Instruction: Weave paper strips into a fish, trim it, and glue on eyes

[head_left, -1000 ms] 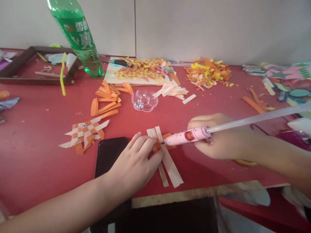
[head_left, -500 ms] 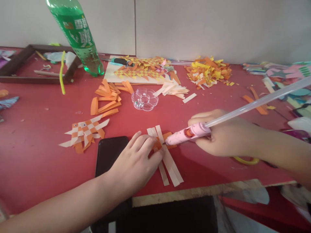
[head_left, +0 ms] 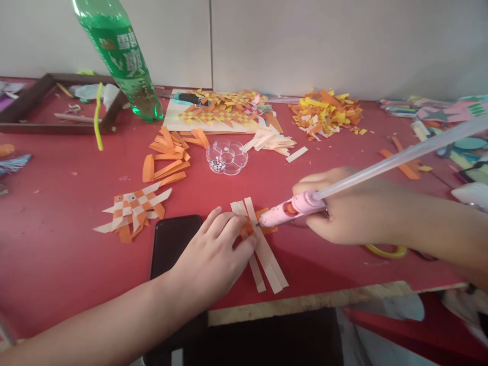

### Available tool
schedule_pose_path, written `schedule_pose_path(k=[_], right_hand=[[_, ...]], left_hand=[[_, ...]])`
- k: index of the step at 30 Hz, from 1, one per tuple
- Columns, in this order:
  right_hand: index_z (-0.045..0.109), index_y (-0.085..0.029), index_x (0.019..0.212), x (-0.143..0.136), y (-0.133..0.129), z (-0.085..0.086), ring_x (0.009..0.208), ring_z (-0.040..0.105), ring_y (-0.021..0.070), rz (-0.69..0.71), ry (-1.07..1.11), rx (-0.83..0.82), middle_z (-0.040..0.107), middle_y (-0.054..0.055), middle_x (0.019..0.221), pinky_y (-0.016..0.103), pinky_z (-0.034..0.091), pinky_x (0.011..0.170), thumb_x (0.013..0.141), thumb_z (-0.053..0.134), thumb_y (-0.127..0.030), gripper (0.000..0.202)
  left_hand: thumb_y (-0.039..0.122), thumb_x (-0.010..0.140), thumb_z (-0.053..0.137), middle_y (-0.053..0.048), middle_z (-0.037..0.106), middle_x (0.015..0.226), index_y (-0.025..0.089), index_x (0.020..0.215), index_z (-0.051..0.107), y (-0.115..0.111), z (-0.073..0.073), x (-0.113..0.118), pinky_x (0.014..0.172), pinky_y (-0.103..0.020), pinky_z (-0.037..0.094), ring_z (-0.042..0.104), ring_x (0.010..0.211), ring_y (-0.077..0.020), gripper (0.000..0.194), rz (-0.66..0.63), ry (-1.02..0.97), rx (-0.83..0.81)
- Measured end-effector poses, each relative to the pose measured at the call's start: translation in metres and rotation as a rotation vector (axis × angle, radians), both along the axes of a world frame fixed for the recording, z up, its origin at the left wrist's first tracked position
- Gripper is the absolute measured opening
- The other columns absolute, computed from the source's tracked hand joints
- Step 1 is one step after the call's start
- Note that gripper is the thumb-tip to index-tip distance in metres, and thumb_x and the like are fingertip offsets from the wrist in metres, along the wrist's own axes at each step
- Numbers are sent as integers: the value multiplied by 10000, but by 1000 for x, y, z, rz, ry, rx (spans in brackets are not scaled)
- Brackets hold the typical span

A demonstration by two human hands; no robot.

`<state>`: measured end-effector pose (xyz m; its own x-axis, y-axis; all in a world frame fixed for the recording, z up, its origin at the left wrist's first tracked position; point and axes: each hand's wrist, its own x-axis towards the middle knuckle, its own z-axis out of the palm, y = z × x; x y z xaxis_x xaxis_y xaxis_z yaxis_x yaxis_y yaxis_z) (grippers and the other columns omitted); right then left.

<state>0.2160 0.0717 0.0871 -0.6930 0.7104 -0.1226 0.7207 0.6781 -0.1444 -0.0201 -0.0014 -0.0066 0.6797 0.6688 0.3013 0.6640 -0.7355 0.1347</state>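
Observation:
My right hand (head_left: 343,213) grips a pink hot glue gun (head_left: 292,209) with a long clear glue stick (head_left: 400,157) out of its back. Its nozzle points left and meets the orange part of a small woven paper piece. Pale paper strips (head_left: 269,262) fan toward the table's front edge, crossing short orange strips (head_left: 267,218). Fingertips and thumb of my left hand (head_left: 219,249) pinch and press this piece against the table, hiding its left side. Beneath that wrist lies a black phone (head_left: 171,239). Further left rests a finished-looking woven paper fish (head_left: 135,208) with small eyes.
Behind are orange strips (head_left: 168,155), a clear flower-shaped tray (head_left: 238,162) holding small googly eyes, pale strips (head_left: 270,140) and a heap of scraps (head_left: 330,114). A green bottle (head_left: 129,71) stands beside a dark frame (head_left: 46,127). A yellow ring-shaped handle (head_left: 387,252) lies beneath my right forearm.
My right hand and the glue gun have shifted very slightly left. The left hand and the paper strips stay in place.

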Motion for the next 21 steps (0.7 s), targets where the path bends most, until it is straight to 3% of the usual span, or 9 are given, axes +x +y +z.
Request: schedule_pose_path(k=[3, 6, 10, 12, 14, 17, 19, 21], right_hand=[[404, -232, 605, -4, 0, 3, 513, 483, 156, 1, -58, 10, 578, 8, 618, 313, 304, 491, 666, 526, -108, 184], [371, -232, 573, -6, -1, 8, 466, 422, 148, -11, -124, 31, 538, 4, 575, 311, 266, 464, 651, 522, -122, 202], [387, -231, 602, 5, 7, 13, 468, 412, 133, 8, -70, -1, 506, -17, 567, 299, 285, 490, 676, 511, -132, 176], [408, -233, 624, 15, 14, 10, 484, 430, 131, -108, -33, -28, 483, -29, 549, 294, 314, 517, 712, 518, -166, 155], [428, -234, 632, 26, 22, 2, 483, 435, 134, -353, -27, -34, 459, -37, 517, 295, 328, 518, 741, 562, -252, 173], [490, -229, 704, 38, 27, -18, 525, 517, 163, -718, 83, -84, 557, -10, 580, 301, 361, 516, 750, 636, -460, 277], [513, -222, 759, 42, 26, -31, 556, 567, 183, -831, 174, -143, 593, 3, 629, 297, 378, 513, 739, 650, -554, 360], [522, -215, 769, 44, 24, -41, 560, 589, 185, -816, 193, -180, 578, -2, 640, 286, 378, 505, 779, 612, -578, 374]], left_hand=[[133, 882, 548, -126, 604, 1075, 173, 1111, 673, 0, 1, -1, 1019, -543, 461, 575, 1029, -287, 264, -2, -1, 2], [139, 876, 559, -132, 603, 1078, 173, 1106, 677, 0, 2, 0, 996, -537, 478, 572, 1026, -297, 260, -3, -3, 9], [136, 879, 551, -139, 600, 1073, 166, 1097, 674, 0, 2, 0, 1008, -541, 466, 569, 1041, -301, 252, -2, -8, 17], [121, 884, 534, -131, 602, 1047, 162, 1054, 677, 0, 2, 1, 999, -528, 474, 573, 1026, -290, 226, -8, -18, 13], [105, 882, 523, -123, 599, 1033, 160, 1011, 674, 0, 2, 1, 987, -516, 483, 575, 1008, -280, 206, -15, -29, 11], [92, 879, 516, -120, 592, 1025, 157, 981, 667, 0, 2, 1, 1003, -526, 468, 573, 994, -273, 194, -17, -31, 17], [93, 881, 515, -120, 588, 1017, 157, 967, 667, 0, 2, 1, 1004, -527, 465, 569, 987, -271, 187, -11, -33, 23], [91, 875, 522, -121, 585, 1019, 158, 968, 669, 0, 2, 1, 990, -519, 476, 563, 981, -270, 186, -3, -35, 22]])
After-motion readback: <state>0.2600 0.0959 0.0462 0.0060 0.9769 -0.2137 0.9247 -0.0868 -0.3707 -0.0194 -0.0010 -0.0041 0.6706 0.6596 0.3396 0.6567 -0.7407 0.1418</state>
